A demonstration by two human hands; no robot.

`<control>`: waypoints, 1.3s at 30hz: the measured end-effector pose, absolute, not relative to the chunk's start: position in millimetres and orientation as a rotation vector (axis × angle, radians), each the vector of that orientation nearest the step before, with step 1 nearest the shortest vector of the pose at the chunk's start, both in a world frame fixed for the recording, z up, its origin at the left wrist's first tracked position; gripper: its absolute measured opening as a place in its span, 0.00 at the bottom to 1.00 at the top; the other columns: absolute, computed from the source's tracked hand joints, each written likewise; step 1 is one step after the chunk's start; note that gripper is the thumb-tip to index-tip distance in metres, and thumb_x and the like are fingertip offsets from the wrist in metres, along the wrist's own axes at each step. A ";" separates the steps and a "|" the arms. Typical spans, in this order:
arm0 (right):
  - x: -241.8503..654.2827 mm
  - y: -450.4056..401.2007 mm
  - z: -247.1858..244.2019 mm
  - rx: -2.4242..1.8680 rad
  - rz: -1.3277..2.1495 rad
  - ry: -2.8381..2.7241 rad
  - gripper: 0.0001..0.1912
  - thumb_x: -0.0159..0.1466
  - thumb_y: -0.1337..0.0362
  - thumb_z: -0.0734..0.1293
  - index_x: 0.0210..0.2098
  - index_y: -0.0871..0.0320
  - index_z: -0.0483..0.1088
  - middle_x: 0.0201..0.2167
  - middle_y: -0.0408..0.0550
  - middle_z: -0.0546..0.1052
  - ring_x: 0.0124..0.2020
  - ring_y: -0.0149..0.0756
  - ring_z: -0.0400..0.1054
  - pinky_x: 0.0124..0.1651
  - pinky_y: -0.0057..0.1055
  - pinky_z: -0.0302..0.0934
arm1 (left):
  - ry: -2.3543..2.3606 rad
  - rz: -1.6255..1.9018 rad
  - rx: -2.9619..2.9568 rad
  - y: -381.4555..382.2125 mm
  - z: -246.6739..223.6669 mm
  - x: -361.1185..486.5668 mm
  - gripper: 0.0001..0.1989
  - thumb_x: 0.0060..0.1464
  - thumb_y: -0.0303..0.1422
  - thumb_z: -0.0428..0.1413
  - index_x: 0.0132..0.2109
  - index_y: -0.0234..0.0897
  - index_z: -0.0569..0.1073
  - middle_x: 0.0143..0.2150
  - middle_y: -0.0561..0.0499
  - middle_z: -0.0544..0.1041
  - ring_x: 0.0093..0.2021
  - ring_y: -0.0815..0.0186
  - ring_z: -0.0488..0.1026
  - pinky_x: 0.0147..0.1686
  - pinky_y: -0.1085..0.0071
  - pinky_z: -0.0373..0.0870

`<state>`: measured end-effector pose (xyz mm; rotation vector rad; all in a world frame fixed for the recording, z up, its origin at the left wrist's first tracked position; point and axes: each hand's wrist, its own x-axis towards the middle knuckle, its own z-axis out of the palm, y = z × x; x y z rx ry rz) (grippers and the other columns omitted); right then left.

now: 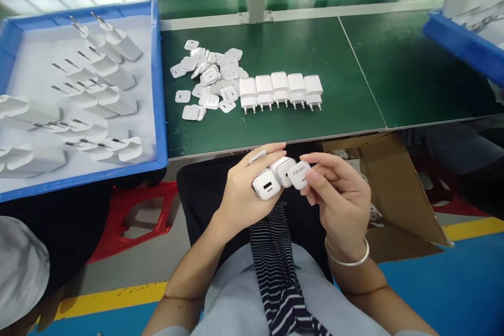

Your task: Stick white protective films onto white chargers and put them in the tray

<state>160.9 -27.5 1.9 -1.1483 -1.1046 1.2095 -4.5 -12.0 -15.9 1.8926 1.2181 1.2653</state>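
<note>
My left hand (244,189) is wrapped round two white USB charger bodies, their port ends facing up toward me. The nearer charger (266,185) shows a dark slot and a smaller one; the second charger (282,170) is partly covered. Another small white piece (258,156) sticks up between the left fingers. Between thumb and fingers, my right hand (338,189) pinches a white face plate (299,174) with grey lettering, close against the second charger. Whether plate and charger touch, I cannot tell.
On the green table (283,131) lie a heap of white face plates (212,76) and a row of several plug chargers (280,89). A blue tray (159,89) of chargers stands left, another blue tray (464,44) right. Below right is a cardboard box (409,189); a red stool (157,215) is left.
</note>
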 end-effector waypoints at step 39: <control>153.3 -24.3 1.7 -1.244 1.285 -1.134 0.07 0.65 0.65 0.72 0.43 0.54 0.79 0.19 0.38 0.76 0.14 0.25 0.63 0.16 0.23 0.57 | 1.321 1.268 2.055 -19.1 -13.1 -8.5 0.21 0.54 0.22 0.58 0.56 0.38 0.75 0.58 0.45 0.79 0.56 0.60 0.79 0.57 0.65 0.78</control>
